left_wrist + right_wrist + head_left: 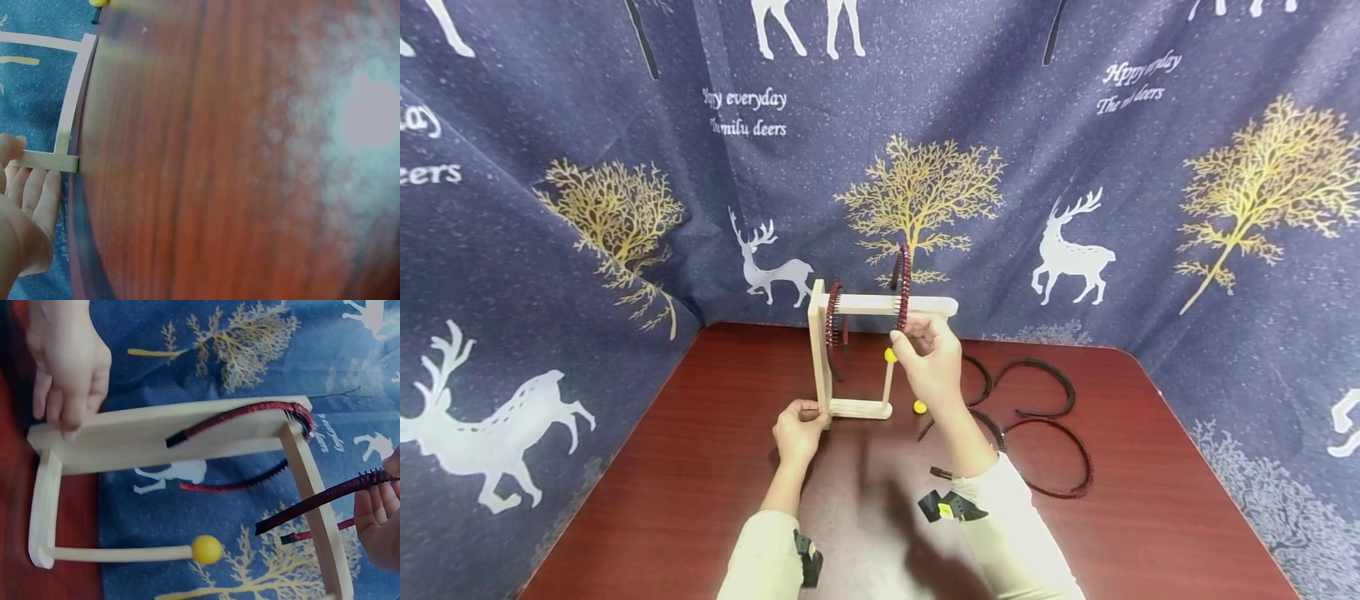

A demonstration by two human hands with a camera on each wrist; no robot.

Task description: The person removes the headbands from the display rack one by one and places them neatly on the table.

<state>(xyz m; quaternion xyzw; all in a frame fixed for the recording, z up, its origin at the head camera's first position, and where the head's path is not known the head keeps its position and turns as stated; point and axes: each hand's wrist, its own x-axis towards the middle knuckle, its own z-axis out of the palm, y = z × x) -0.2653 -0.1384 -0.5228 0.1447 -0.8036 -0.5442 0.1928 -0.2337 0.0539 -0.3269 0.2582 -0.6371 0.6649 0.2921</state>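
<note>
Now a dark red headband [905, 287] is pinched in the right hand [931, 358], its arch looped over the wooden bar [868, 304] just above that hand; the wooden stand [821, 358] is gripped near its foot by the left hand [800, 429]. A second headband [832, 317] is hung above the left hand. The pinched band should be found light and springy (slick, too, perhaps), best taken by one side, clear of the teeth [369, 474].
</note>
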